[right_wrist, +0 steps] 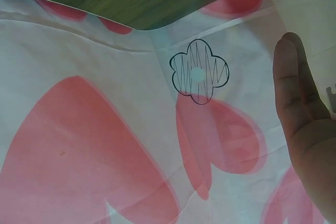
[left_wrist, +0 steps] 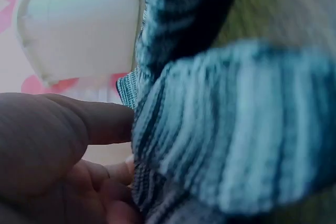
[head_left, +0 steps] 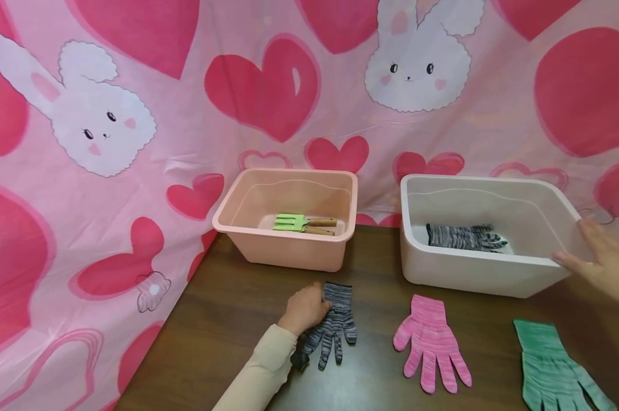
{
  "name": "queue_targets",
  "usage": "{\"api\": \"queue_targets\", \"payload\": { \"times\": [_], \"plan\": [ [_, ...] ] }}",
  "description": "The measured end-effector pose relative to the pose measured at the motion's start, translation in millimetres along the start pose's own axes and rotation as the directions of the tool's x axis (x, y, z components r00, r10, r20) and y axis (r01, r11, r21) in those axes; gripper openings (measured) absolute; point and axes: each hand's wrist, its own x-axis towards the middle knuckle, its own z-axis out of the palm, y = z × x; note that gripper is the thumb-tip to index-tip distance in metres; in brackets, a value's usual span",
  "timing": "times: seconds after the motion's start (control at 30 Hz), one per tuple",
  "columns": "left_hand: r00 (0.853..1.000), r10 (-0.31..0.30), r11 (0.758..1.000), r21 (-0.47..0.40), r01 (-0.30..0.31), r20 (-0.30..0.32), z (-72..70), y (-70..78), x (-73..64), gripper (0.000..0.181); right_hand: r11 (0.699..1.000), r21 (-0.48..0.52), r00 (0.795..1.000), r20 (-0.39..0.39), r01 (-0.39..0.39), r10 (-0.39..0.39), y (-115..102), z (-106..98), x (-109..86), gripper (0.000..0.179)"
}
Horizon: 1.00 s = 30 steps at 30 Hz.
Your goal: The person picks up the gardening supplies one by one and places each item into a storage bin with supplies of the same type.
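On the table, my left hand [head_left: 305, 308] pinches a grey-and-black striped knit glove [head_left: 340, 311] near its cuff. In the left wrist view the striped knit fabric [left_wrist: 236, 124] fills much of the picture, against the thumb [left_wrist: 107, 121]. A dark bunched end [head_left: 300, 361] shows beside the left wrist. At the right end of a white bin [head_left: 473, 271], my right hand [head_left: 602, 262] rests with thumb and fingers at the rim. Its finger looks straight in the right wrist view. Another grey-and-black glove [head_left: 463, 237] lies inside that bin.
A peach bin [head_left: 288, 251] at the back left holds green garden forks [head_left: 291, 222] with wooden handles. A pink glove [head_left: 432, 342] lies flat in front of the white bin, and a green glove [head_left: 553, 365] farther right. Heart-and-rabbit cloth [head_left: 335, 114] hangs behind.
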Motion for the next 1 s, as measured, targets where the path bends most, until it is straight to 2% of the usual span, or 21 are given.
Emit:
{"api": "queue_targets", "payload": {
  "times": [0.07, 0.23, 0.33, 0.43, 0.5, 0.53, 0.6, 0.7, 0.73, 0.8, 1.0],
  "plan": [
    [1.0, 0.018, 0.999, -0.04, -0.017, 0.003, -0.1, -1.6, 0.8, 0.019, 1.0, 0.008, 1.0, 0.0, 0.003, -0.003, -1, 0, 0.3, 0.093],
    [0.999, 0.038, 0.983, -0.181, -0.037, -0.002, -0.1, -5.9, 3.4, 0.019, 0.999, 0.024, 1.0, -0.007, 0.023, -0.023, -1, 0, 0.8, 0.091],
    [0.998, 0.005, 0.963, -0.269, -0.02, -0.055, 2.7, -6.2, 5.3, 0.021, 0.999, 0.024, 1.0, -0.007, 0.028, -0.028, 0, 0, 1.4, 0.09],
    [0.993, -0.039, 0.939, -0.344, 0.0, -0.107, 5.1, -5.0, 6.9, 0.04, 1.0, 0.015, 1.0, 0.001, 0.021, -0.021, 0, 0, 1.9, 0.091],
    [0.993, -0.053, 0.904, -0.428, 0.001, -0.108, 5.0, -4.8, 7.4, 0.046, 1.0, 0.011, 1.0, 0.009, 0.014, -0.014, -1, -1, 1.8, 0.091],
    [0.994, -0.05, 0.873, -0.487, -0.002, -0.094, 5.0, -5.3, 7.7, 0.044, 1.0, 0.013, 1.0, 0.011, 0.012, -0.012, -1, -2, 1.8, 0.092],
    [0.998, -0.033, 0.797, -0.604, -0.01, -0.06, 5.0, -6.9, 8.2, 0.033, 1.0, 0.011, 1.0, 0.015, 0.003, -0.003, -2, -2, 1.7, 0.092],
    [1.0, -0.004, 0.666, -0.746, -0.004, -0.009, 6.6, -9.7, 9.1, 0.016, 1.0, 0.012, 1.0, 0.022, -0.008, 0.007, -2, -2, 2.4, 0.093],
    [1.0, 0.003, 0.641, -0.768, -0.003, -0.002, 6.8, -9.9, 9.5, 0.013, 1.0, 0.012, 1.0, 0.023, -0.01, 0.01, -2, -2, 2.6, 0.093],
    [1.0, 0.022, 0.615, -0.788, -0.011, 0.003, 6.3, -9.1, 10.0, 0.013, 1.0, 0.009, 1.0, 0.025, -0.012, 0.012, 0, -1, 3.0, 0.094],
    [0.996, 0.086, 0.594, -0.801, -0.073, -0.028, 2.7, -2.1, 14.4, 0.013, 1.0, 0.01, 0.999, 0.033, -0.017, 0.017, 3, 0, 2.1, 0.094]
  ]
}}
